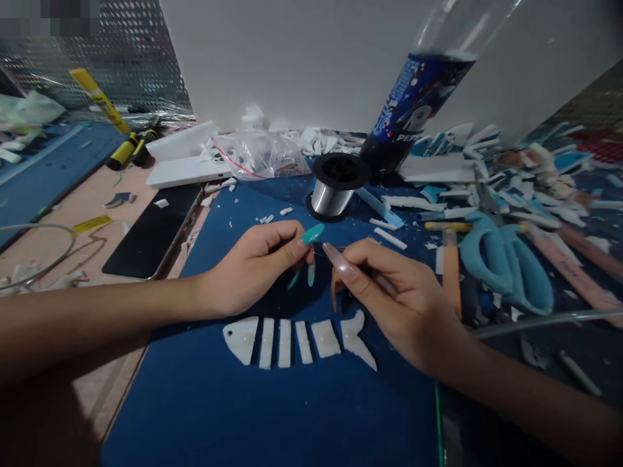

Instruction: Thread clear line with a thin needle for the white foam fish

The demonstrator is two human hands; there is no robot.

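Head view: L hand (257, 263) & R hand (396, 292), both grips pinched on thin clear thread (319, 253) btwn; white fish pieces (304, 342) just nearer on blue mat (272, 415). Risk: thread slips if pinch loosens; dropped R wrist cd nudge pcs.

The left hand (257, 269) wore long, glossy turquoise polish on its thumbnail (313, 233), with slender green-tinted nails (311, 274) on the fingers below. The right hand (403, 298) had a long, tapering thumbnail (335, 257) in shimmery, pale pinkish beige. Both forearms (121, 312) were bare.
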